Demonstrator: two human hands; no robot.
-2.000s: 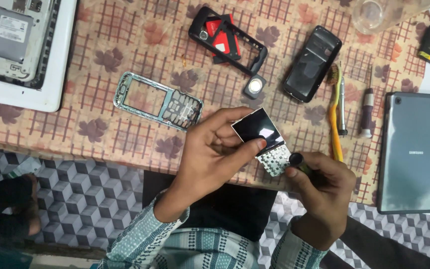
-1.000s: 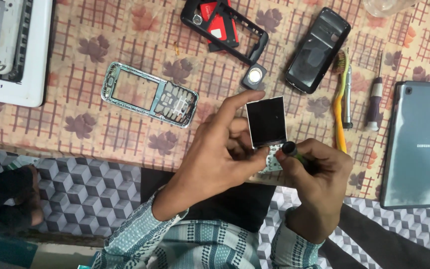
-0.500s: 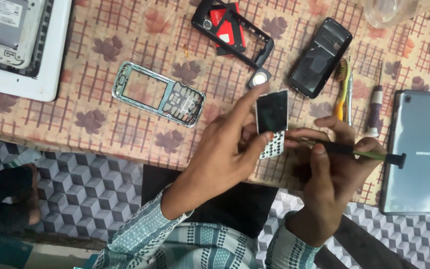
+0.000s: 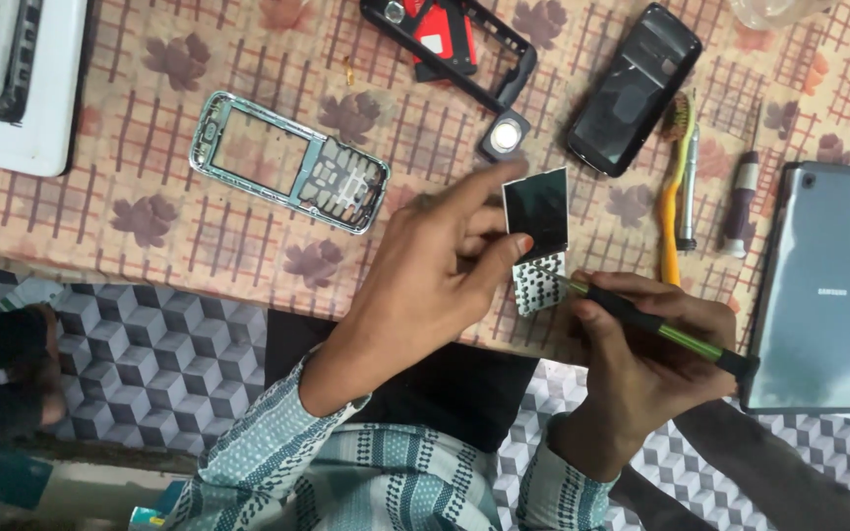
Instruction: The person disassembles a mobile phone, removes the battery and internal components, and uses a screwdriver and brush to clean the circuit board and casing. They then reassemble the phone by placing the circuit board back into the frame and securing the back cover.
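So the left hand (image 4: 435,285) comes up from the near edge, palm down, with the index finger stretched out along the top of a small phone board (image 4: 537,236) and the thumb pinching its side, so it's clamped on that board. It has a glossy black square screen on the far part and a white dotted keypad sheet on the near part, held just above the counter (image 4: 150,236) near its front edge, about the middle of the scene. The right hand (image 4: 641,364) sits to the right and nearer, fingers curled tight around a thin screwdriver (image 4: 651,324) with a black and green shaft, tip touching the board where screen meets keypad.

Further left lies a silvery metal phone frame (image 4: 287,162) with an open window and keypad holes. At the far side there's a black plastic housing (image 4: 450,44) with a red part in it, a small square part with a round shiny centre (image 4: 504,136), and a shiny black back cover (image 4: 634,88). To the right: a yellow toothbrush (image 4: 674,187), a second screwdriver (image 4: 740,202) and a grey tablet (image 4: 828,285) face down. A white tray-like thing (image 4: 22,108) sits far left.

The counter wears a peach cloth with brown flowers and a grid pattern. Below it the floor (image 4: 150,344) shows grey cube-pattern tiles, plus teal patterned sleeves (image 4: 346,472).
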